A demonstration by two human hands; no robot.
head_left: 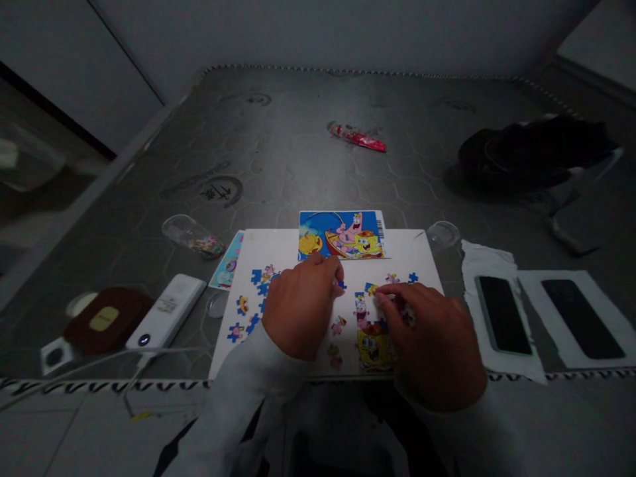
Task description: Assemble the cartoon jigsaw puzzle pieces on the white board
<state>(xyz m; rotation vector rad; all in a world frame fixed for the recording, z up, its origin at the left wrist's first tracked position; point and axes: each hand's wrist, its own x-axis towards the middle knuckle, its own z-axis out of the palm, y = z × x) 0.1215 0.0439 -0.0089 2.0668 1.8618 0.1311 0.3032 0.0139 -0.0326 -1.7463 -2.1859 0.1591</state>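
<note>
The left hand pinches a small blue jigsaw piece; the right hand curls over loose pieces, grip unclear. On the white board, a yellow cartoon section is joined, while many scattered pieces lie apart.

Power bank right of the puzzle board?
No, the power bank lies left of the puzzle board, on the table.
</note>
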